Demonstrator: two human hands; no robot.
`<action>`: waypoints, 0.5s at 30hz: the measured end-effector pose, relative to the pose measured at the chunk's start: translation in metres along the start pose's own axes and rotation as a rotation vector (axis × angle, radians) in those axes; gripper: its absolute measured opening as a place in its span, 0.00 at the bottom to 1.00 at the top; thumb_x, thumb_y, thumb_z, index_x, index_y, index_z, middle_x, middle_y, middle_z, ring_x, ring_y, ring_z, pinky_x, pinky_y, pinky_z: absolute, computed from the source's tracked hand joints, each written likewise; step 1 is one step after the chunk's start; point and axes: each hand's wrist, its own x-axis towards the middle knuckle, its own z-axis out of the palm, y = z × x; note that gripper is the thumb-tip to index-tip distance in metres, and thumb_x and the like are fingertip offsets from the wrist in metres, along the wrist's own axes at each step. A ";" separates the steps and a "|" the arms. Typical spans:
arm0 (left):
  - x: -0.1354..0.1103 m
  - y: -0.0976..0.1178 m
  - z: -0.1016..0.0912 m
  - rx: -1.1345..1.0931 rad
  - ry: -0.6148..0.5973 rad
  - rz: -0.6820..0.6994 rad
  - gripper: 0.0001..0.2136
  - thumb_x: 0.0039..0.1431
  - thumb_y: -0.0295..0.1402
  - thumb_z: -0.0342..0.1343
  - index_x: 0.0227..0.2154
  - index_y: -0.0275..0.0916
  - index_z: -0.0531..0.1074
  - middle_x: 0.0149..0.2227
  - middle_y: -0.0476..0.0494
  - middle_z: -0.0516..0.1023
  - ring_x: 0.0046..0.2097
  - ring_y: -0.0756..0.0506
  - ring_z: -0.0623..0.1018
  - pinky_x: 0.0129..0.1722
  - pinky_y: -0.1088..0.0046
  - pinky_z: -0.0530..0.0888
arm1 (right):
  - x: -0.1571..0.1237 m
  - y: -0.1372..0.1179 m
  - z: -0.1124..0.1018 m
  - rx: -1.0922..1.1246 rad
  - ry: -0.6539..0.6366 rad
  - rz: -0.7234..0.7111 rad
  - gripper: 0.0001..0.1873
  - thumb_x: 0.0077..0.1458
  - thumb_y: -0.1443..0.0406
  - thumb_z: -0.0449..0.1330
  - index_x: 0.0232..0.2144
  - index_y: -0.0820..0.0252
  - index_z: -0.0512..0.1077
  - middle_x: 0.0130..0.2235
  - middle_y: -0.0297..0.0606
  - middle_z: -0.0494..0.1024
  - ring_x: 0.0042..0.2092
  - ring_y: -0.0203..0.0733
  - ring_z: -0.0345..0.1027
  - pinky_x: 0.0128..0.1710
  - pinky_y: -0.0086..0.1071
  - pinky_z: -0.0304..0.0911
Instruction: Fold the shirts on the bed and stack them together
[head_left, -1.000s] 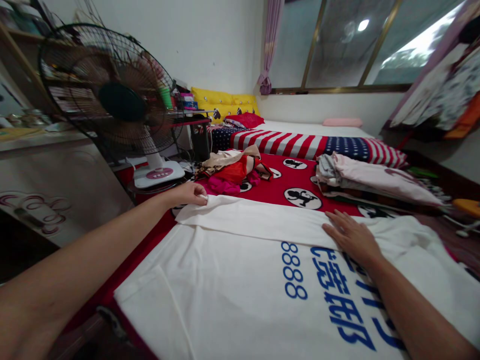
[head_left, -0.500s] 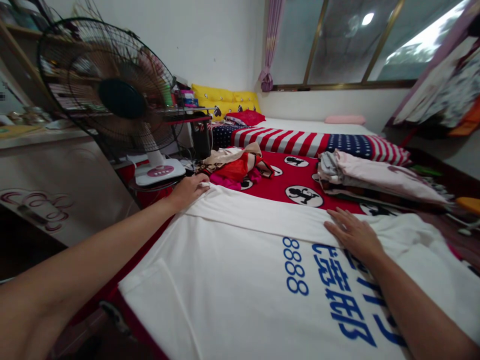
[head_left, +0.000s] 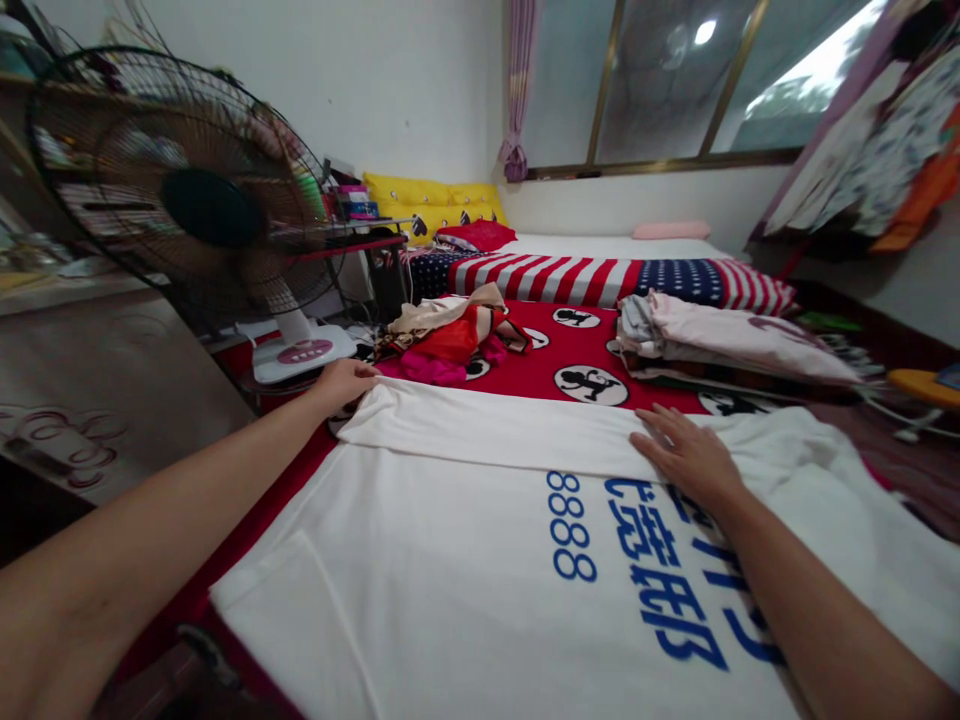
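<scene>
A white T-shirt (head_left: 450,560) with blue printed characters and digits lies spread in front of me, its far side folded over in a long strip. At the far left corner of that strip, my left hand (head_left: 346,385) pinches the fabric. My right hand (head_left: 686,450) rests flat on the shirt near the top of the print, fingers spread. Beneath the shirt is a red cloth (head_left: 525,375) with black figures in white ovals. Beyond it sits a loose heap of red, pink and beige clothes (head_left: 457,335).
A stack of folded clothes (head_left: 735,345) lies at the right. An electric fan (head_left: 300,345) stands on the left beside a cabinet (head_left: 90,400). Behind are a bed with a striped, starred cover (head_left: 555,280) and yellow pillows (head_left: 435,200). Clothes hang (head_left: 877,150) at the right.
The view has shifted slightly, so most things appear further left. My left hand still pinches the shirt's corner, and the folded strip looks flatter. My right hand stays on the shirt.
</scene>
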 end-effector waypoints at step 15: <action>-0.003 0.000 0.003 0.318 -0.042 0.274 0.11 0.46 0.42 0.58 0.27 0.41 0.77 0.28 0.45 0.80 0.32 0.43 0.77 0.29 0.72 0.69 | 0.001 0.002 0.004 0.008 0.024 -0.006 0.29 0.59 0.49 0.47 0.58 0.51 0.65 0.64 0.40 0.61 0.65 0.51 0.51 0.62 0.56 0.46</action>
